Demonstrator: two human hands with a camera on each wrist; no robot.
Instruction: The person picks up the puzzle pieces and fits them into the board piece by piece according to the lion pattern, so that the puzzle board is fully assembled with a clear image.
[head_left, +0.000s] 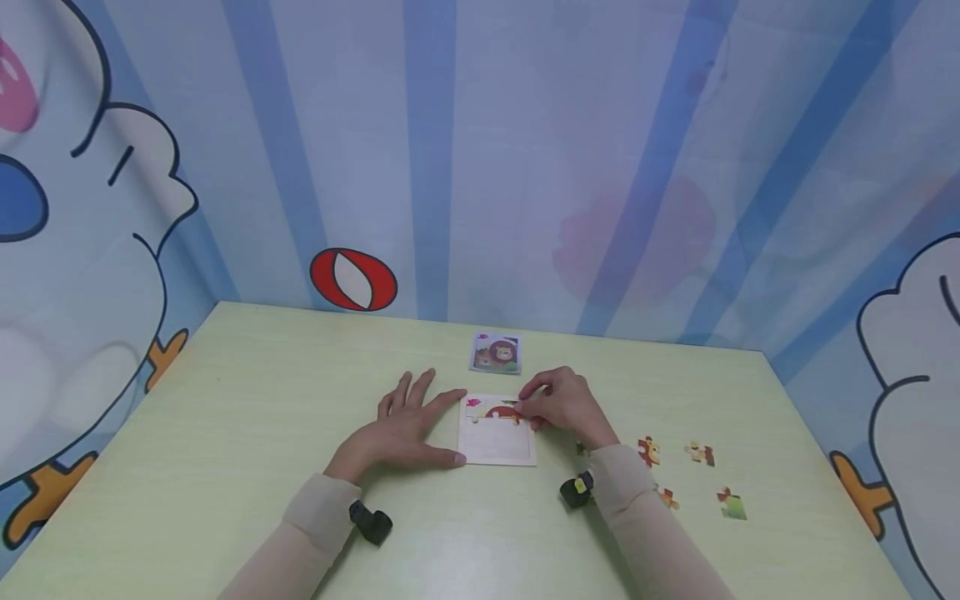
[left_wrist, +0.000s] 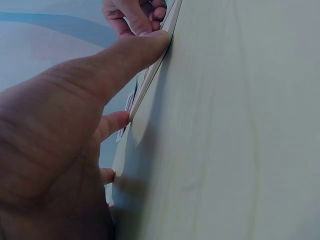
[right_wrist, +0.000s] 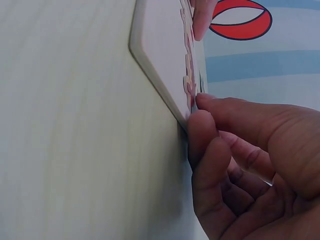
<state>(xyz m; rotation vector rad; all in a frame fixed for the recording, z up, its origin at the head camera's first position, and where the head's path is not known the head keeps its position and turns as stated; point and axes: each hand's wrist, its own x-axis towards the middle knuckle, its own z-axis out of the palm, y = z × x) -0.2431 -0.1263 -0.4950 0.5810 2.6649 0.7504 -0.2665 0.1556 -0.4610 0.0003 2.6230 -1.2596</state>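
A small white puzzle board [head_left: 498, 447] lies on the table, its top row filled with puzzle pieces [head_left: 498, 412] showing a brown mane and a pink shape. My left hand [head_left: 397, 435] is spread beside it, with thumb and index fingertips at its left edge. The other left fingers extend toward the tabletop. At the board's upper right corner, my right hand [head_left: 561, 407] pinches a puzzle piece at the end of the row; the fingertips mostly hide it. In the right wrist view, the right thumb and curled fingers [right_wrist: 207, 170] meet close at the board's corner.
Behind the board lies a square lion picture card [head_left: 495, 354]. Several loose puzzle pieces, such as a green-cornered one [head_left: 732, 505] and a brown one [head_left: 700, 453], lie to the right, some partly behind the right sleeve [head_left: 637, 492]. A printed curtain [head_left: 495, 167] hangs behind the table.
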